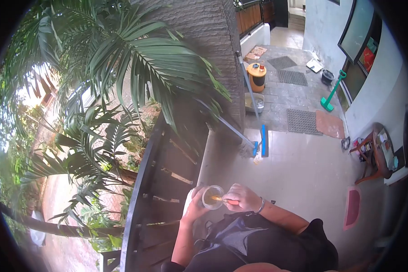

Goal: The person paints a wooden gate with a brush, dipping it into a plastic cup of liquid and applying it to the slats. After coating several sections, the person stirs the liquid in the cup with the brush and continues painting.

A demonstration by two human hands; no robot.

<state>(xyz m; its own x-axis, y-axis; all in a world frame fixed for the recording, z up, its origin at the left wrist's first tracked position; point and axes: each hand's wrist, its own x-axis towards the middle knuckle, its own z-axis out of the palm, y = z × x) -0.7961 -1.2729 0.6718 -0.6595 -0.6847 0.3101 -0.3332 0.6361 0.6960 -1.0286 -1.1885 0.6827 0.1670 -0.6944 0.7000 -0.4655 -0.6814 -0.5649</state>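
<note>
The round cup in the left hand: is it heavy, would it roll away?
The cup is probably light: it's small beside the left hand holding it. On its side it might roll, since it looks round. If tipped, it might spill: the top is open.

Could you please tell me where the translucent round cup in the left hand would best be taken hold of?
Probably by the far outer wall of the cup, coming from that side: the rim there looks free, while the left hand wraps its left and the right hand holds an orange-handled tool in from the right. Its mouth faces up, so keep it level.
</note>
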